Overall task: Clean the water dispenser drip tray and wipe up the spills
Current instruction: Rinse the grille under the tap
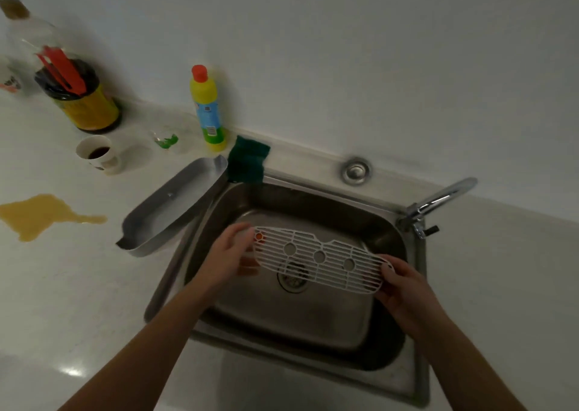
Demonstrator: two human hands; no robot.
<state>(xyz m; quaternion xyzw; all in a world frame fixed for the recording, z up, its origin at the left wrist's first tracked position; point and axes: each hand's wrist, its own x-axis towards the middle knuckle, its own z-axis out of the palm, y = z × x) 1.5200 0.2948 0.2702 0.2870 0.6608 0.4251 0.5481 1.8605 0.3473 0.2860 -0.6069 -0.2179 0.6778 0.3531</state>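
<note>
Both hands hold the white grate over the sink, above the drain. The left hand pinches its left end, the fingers closed on the edge, and the right hand pinches the right end in the same way. The tray lies apart from the grate, tilted on the sink rim and the tabletop, and this is the first risk: it seems to rest only on the edge, so a bump of the left arm can push it into the sink or onto the tabletop. The grate is thin and probably wet, so it can slip from such a light pinch and fall into the sink. The tap is turned to the side, away from the grate, and water on the grate can splash far. The yellow spill is not wiped yet and lies near the left arm; a sleeve or the tray can spread it. The sponge and the soap bottle are behind the sink, so reaching for them passes over the tray.
</note>
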